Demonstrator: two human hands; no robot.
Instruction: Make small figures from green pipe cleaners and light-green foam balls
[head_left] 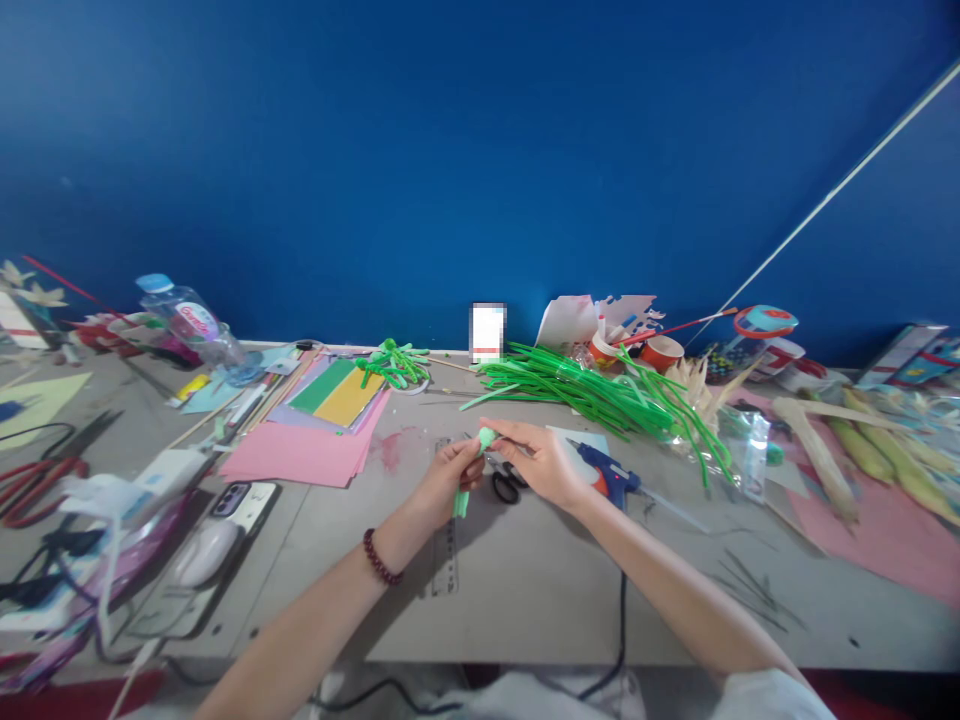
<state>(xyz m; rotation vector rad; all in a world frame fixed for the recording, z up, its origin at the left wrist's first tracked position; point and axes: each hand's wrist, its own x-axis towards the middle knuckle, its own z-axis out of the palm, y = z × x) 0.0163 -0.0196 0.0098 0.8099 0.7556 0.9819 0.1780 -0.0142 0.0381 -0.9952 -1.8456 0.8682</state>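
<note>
A light green fuzzy piece (486, 438) with a rounded top is between my hands at the middle of the table. My left hand (448, 482) is closed round its lower part, and the green ends stick out below the fingers. At its top, the fingertips of my right hand (538, 462) pinch the rounded part. Black-handled scissors (507, 486) lie just beneath my right hand. A clear ruler (445, 560) lies below my left hand, partly covered by it.
Green fuzzy stems (577, 388) lie behind my hands. A blue glue gun (616, 480) with a cord is to the right. Pink paper (300, 455), a phone (251, 500) and a plastic bottle (191, 318) are on the left. Corn husks (870, 450) lie far right.
</note>
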